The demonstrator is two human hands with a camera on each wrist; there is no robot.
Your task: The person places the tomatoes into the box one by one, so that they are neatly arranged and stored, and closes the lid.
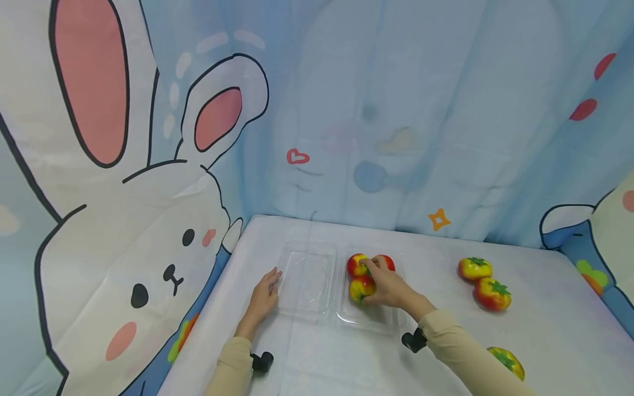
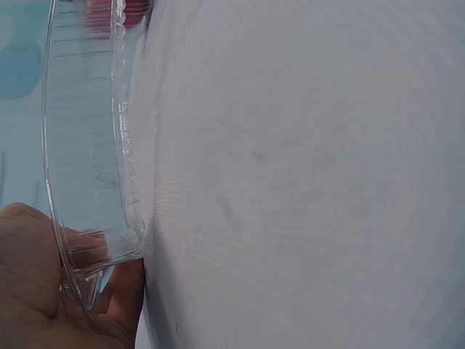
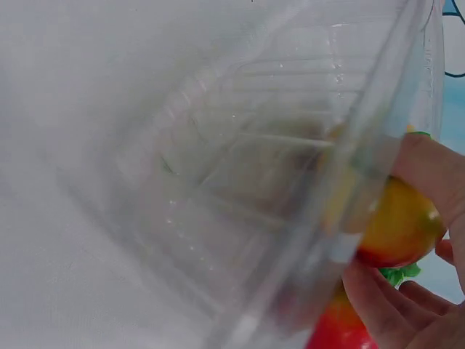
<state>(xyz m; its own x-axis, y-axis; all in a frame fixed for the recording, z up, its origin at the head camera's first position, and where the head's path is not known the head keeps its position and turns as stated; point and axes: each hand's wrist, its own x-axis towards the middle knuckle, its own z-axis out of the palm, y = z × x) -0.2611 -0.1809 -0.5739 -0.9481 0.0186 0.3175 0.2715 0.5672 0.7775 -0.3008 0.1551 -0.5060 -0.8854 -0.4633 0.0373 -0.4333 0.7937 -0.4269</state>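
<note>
Clear plastic, a wall of the right half of an open container, stands closest to the lens in the right wrist view. Past it the right hand curls around a front fruit, thumb on one side and fingers on the other. That fruit, red and yellow, sits in the right half, close against a back-left fruit; a back-right fruit lies in there too, partly hidden by the hand. The left hand has its fingers loosely stretched, touching the outer left edge of the left half, which lies just beside the right half on a white table.

Well to the right, a yellower fruit and a redder fruit lie close together, both topped with green leaves. Nearer the person, a loose fruit is partly covered by the right sleeve. Small black devices sit at both wrists. Behind the table hangs a pale blue curtain printed with a large white rabbit.
</note>
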